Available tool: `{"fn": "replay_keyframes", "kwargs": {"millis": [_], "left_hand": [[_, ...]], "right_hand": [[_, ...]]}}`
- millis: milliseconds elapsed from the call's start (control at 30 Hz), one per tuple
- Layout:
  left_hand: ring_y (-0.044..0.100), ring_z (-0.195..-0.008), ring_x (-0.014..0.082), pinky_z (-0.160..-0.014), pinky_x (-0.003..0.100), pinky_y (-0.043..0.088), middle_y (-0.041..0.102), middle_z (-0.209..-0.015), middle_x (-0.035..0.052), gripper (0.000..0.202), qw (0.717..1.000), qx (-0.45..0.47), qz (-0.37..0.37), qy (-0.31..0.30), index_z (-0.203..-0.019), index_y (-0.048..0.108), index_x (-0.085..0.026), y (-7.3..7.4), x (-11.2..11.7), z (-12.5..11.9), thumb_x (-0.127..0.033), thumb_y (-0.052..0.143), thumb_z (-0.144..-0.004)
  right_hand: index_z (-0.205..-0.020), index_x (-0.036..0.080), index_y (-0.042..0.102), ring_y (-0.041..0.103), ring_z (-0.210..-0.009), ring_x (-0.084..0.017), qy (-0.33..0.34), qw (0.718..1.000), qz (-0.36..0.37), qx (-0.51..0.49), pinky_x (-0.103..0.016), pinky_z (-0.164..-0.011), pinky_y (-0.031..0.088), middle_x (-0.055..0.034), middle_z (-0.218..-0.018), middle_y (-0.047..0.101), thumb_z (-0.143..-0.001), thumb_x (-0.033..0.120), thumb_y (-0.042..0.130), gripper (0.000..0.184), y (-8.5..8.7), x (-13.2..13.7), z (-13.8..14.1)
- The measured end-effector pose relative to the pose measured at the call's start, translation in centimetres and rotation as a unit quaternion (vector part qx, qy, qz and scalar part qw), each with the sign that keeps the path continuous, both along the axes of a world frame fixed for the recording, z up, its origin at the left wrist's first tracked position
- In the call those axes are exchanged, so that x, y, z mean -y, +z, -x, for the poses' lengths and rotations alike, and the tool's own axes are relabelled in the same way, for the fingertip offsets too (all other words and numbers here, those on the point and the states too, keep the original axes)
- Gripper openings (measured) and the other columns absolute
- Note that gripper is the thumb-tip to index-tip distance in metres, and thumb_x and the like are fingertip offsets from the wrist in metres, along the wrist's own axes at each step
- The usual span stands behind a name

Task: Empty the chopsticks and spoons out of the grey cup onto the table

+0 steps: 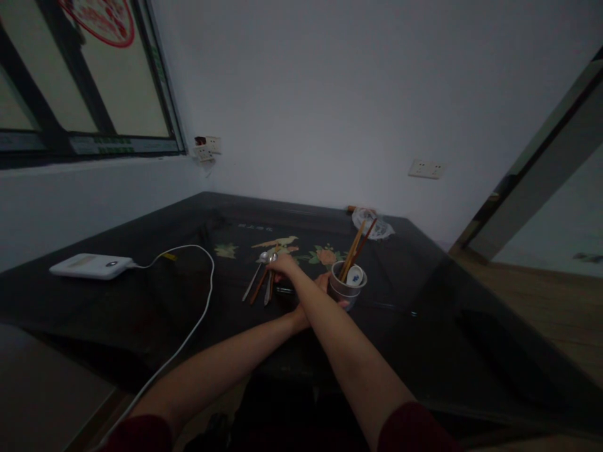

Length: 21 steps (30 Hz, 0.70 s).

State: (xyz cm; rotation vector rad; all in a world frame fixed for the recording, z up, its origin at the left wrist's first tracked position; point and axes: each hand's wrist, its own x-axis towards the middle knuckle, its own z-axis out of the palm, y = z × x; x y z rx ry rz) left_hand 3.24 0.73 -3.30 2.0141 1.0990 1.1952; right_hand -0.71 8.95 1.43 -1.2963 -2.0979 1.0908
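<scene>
My forearms cross over the dark table (405,351). My left hand (324,284) is wrapped around the left side of a grey cup (340,290), which stands upright. Chopsticks (354,250) and a white spoon with a blue mark (355,275) lean in it. Reaching over to the left, my right hand (284,266) is closed, its fingers at a wooden chopstick (272,286); the fingertips are partly hidden. Just left of it lie metal spoons (252,281) and another chopstick (259,287), side by side.
A white power bank (92,266) with a white cable (210,282) lies at the left. At the back right is a crumpled clear plastic bag (372,223). Wall sockets (426,169) sit above the table; a window (85,81) is at the left.
</scene>
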Motion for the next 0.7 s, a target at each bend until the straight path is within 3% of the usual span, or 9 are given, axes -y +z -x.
{"fn": "replay_keyframes", "kwargs": {"millis": [167,300,367,533,700], "left_hand": [[0.045,-0.121,0.0350,-0.106,0.043,0.034,0.048,-0.129,0.0197,0.081,1.000,-0.008,-0.009,-0.001,-0.130,0.038,-0.012,-0.2,-0.1,0.0,-0.049,0.072,-0.066],[0.045,-0.121,0.0351,-0.105,0.045,0.034,0.049,-0.127,0.0166,0.083,1.000,-0.012,0.009,0.011,-0.131,0.038,-0.018,-0.6,-0.3,-0.1,-0.050,0.073,-0.063],[0.045,-0.121,0.0345,-0.106,0.044,0.033,0.049,-0.128,0.0149,0.083,1.000,-0.011,0.013,0.012,-0.132,0.038,-0.020,-0.7,-0.3,-0.1,-0.050,0.073,-0.062],[0.041,-0.124,0.0353,-0.108,0.045,0.029,0.046,-0.131,0.0164,0.086,1.000,-0.013,0.015,0.008,-0.135,0.034,-0.020,-0.5,-0.1,0.0,-0.048,0.073,-0.063],[0.041,-0.123,0.0346,-0.108,0.046,0.027,0.046,-0.130,0.0164,0.084,0.999,0.027,0.030,-0.020,-0.133,0.037,-0.019,-0.2,0.2,0.0,-0.044,0.076,-0.062]], "right_hand": [[-0.059,0.012,0.059,0.067,-0.063,-0.024,-0.049,0.990,0.002,0.135,-0.033,-0.067,0.053,-0.0051,-0.045,0.058,-0.079,0.030,0.064,0.027,0.5,0.2,0.1],[-0.083,0.010,0.067,0.067,-0.089,-0.031,-0.069,0.979,-0.009,0.190,-0.039,-0.079,0.052,-0.0180,-0.080,0.071,-0.079,0.030,0.062,0.022,1.0,0.2,0.0],[-0.094,0.010,0.067,0.065,-0.097,-0.032,-0.075,0.976,-0.014,0.203,-0.041,-0.083,0.050,-0.0193,-0.094,0.070,-0.080,0.033,0.059,0.028,1.2,0.2,-0.3],[-0.108,0.010,0.064,0.062,-0.104,-0.031,-0.087,0.971,-0.046,0.216,-0.039,-0.087,0.049,-0.0187,-0.107,0.067,-0.081,0.039,0.058,0.041,1.6,0.6,-0.7],[-0.111,0.009,0.063,0.059,-0.109,-0.030,-0.102,0.968,-0.071,0.219,-0.039,-0.087,0.048,-0.0215,-0.117,0.062,-0.084,0.032,0.054,0.037,2.4,1.4,-0.4]]}}
